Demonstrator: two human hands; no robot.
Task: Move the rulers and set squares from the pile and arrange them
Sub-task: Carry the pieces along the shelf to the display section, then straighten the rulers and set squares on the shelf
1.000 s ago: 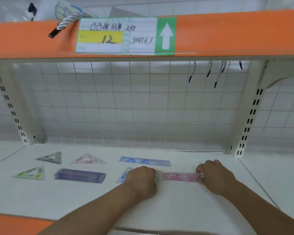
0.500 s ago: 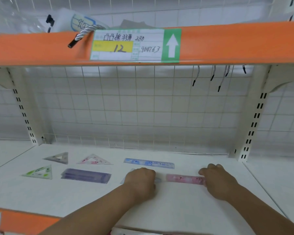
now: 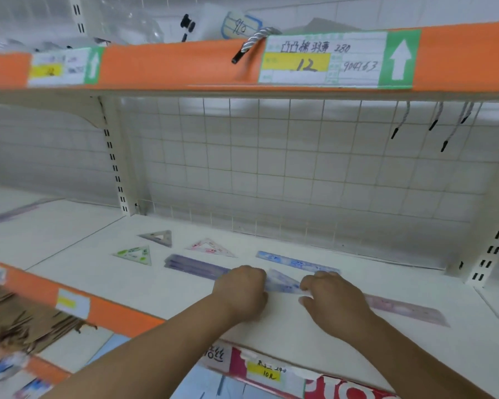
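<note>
You are holding a blue set square point(image 3: 283, 283) flat on the white shelf point(image 3: 271, 321), near its middle, between your 2 hands. Your left hand point(image 3: 241, 292) is curling its fingers over the left end of it. Your right hand point(image 3: 333, 300) is curling its fingers onto the right end. Both sets of fingertips are hidden behind your knuckles. The hands are sitting apart, with the middle of the triangle showing in the gap.

You are looking at 4 set squares and 3 rulers in all. The other 3 set squares are lying further back on the left:
- a grey set square point(image 3: 157, 237) at the rear
- a green set square point(image 3: 133, 254) just in front of it
- a pink set square point(image 3: 211, 247) to the right of the grey one

The rulers are lying like this:
- a purple ruler point(image 3: 196, 266) beside your left hand, its right end hidden by that hand; it may be a stack, I cannot tell
- a blue ruler point(image 3: 297, 262) just behind the held triangle
- a pink ruler point(image 3: 406, 311) to the right of your right wrist, angled toward the front

A wire grid point(image 3: 271, 174) is backing the shelf. Above, an orange shelf edge point(image 3: 170, 64) is carrying 2 price labels point(image 3: 323, 60), the nearer one reading 12. Several black-tipped cords point(image 3: 398, 125) are hanging down at the upper right.
</note>
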